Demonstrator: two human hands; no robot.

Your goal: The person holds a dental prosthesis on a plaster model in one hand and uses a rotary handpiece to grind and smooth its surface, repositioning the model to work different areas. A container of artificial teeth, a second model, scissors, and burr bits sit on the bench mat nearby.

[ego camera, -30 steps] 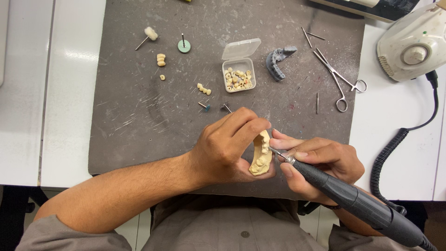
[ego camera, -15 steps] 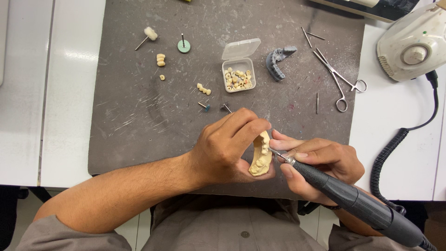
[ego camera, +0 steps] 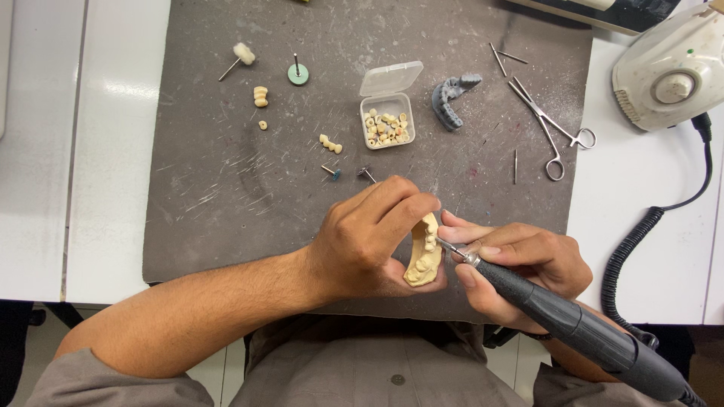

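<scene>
My left hand point(ego camera: 369, 237) grips a cream-coloured dental jaw model point(ego camera: 424, 260) over the near edge of a grey work mat point(ego camera: 226, 188). Fingers curl over the model's top, thumb underneath. My right hand point(ego camera: 520, 267) holds a black rotary handpiece point(ego camera: 573, 324) like a pen. Its thin metal bur tip touches the teeth on the model's right side. The handpiece body runs down to the lower right corner.
On the mat lie a small open clear box of tooth pieces point(ego camera: 386, 120), a grey dental arch model point(ego camera: 451, 98), surgical scissors point(ego camera: 550, 132), loose burs, polishing tips and small tooth pieces. A white motor unit point(ego camera: 667, 71) with a coiled black cable point(ego camera: 630, 256) sits on the white table at right.
</scene>
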